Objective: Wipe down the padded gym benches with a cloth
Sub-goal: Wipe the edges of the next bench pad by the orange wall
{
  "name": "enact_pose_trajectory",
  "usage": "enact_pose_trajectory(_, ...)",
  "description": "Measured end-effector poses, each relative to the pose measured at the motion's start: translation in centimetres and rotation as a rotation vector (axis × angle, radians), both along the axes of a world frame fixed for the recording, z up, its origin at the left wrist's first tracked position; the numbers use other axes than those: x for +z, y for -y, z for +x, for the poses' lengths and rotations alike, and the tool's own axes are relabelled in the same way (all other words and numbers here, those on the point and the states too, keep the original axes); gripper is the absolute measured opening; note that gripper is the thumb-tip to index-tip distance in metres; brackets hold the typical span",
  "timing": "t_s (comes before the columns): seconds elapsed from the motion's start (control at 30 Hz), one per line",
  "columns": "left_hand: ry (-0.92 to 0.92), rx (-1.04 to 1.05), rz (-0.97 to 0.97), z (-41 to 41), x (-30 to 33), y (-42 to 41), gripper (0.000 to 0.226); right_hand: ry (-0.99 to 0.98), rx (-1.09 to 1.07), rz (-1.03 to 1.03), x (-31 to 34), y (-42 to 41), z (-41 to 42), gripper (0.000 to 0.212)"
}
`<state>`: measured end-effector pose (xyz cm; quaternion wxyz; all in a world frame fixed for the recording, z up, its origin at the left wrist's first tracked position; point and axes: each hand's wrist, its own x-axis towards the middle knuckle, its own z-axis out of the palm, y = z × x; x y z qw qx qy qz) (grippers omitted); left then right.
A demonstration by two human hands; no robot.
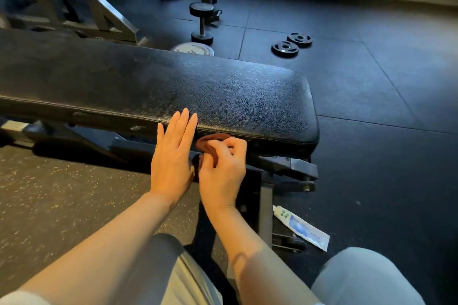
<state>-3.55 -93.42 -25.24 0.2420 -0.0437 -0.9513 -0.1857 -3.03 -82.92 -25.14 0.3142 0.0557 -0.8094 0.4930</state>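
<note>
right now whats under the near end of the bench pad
Under the bench pad sit its dark metal frame and upright leg, with a white tube on the floor beside it. The hands and cloth hide the frame's middle.

black bench pad (158,82), reddish-brown cloth (210,142)

the pad is black with a fine pebbled grain and a pale sheen; its frame (292,168) is black. floor tiles (371,86) are dark blue-grey, the near mat (62,193) brownish with pale flecks. a tube (301,228) is white with blue and a bit of green. the weight plates (285,48) and the dumbbell (202,21) are black. trousers (366,277) are light grey.
</note>
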Motion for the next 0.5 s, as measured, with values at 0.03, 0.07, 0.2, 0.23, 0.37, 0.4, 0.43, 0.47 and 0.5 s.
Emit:
enact_pose_trajectory(0.03, 0.006, -0.002, -0.012, 0.0, 0.0, 0.0, 0.105, -0.021, -0.065, -0.049, -0.1, -1.0, -0.1, 0.018)
enact_pose_trajectory(0.07, 0.012, -0.003, -0.028, 0.1, 0.0, 0.0, 0.110, -0.044, -0.153, -0.095, -0.2, -2.2, -0.2, 0.019)
enact_pose_trajectory(0.2, 0.007, 0.033, -0.041, 0.1, -0.2, -0.2, 0.113, -0.046, -0.293, -0.161, 0.1, -3.6, -0.8, 0.017)
enact_pose_trajectory(0.23, 0.014, 0.039, -0.038, 0.1, -0.2, -0.4, 0.112, -0.037, -0.255, -0.119, 0.1, -2.9, -0.7, 0.017)
enact_pose_trajectory(0.37, 0.035, 0.033, -0.069, 0.2, 0.1, -0.4, 0.111, 0.014, 0.021, 0.032, -0.7, -2.4, -0.4, 0.020)
enact_pose_trajectory(0.4, 0.018, 0.033, -0.075, 0.2, 0.3, -0.2, 0.108, 0.026, 0.053, 0.014, -0.6, -2.8, -0.1, 0.022)
enact_pose_trajectory(0.43, -0.010, 0.040, -0.062, 0.2, 0.3, -0.1, 0.103, 0.027, 0.066, -0.011, -0.5, -3.3, 0.2, 0.024)
enact_pose_trajectory(0.47, -0.042, 0.051, -0.024, 0.5, 0.3, -0.2, 0.093, 0.022, 0.075, -0.034, -0.3, -3.8, 0.7, 0.026)
enact_pose_trajectory(0.5, -0.076, 0.055, 0.045, 1.0, 0.1, -0.5, 0.081, 0.019, 0.093, -0.054, -0.1, -4.2, 1.3, 0.027)
